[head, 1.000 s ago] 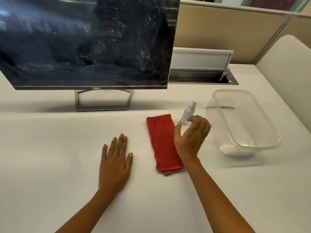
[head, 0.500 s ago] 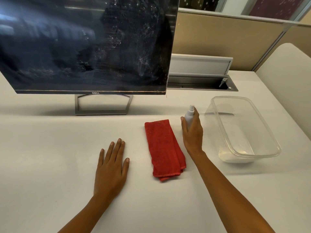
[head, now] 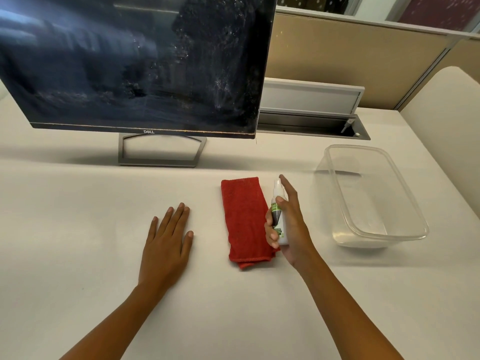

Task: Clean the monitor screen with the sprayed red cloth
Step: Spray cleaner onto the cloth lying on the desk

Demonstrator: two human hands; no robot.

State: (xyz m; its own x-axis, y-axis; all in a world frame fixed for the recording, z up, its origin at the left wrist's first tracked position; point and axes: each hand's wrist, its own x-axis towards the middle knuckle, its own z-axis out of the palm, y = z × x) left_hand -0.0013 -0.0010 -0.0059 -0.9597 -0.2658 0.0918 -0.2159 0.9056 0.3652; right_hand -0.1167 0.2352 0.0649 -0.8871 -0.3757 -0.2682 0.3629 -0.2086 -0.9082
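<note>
The right hand (head: 291, 224), clenched around the spray bottle (head: 277, 211), sits immediately right of the red cloth (head: 245, 219), whose long axis runs up-frame; the left hand (head: 166, 242) lies flat, released.

Two bare forearms come in from the lower edge of the frame, with no sleeves covering them up to that edge. The left hand (head: 167, 241) and the right hand (head: 292, 224) are bare too: no gloves, rings, watch or wristband show. Fingernails are short and unpainted.
</note>
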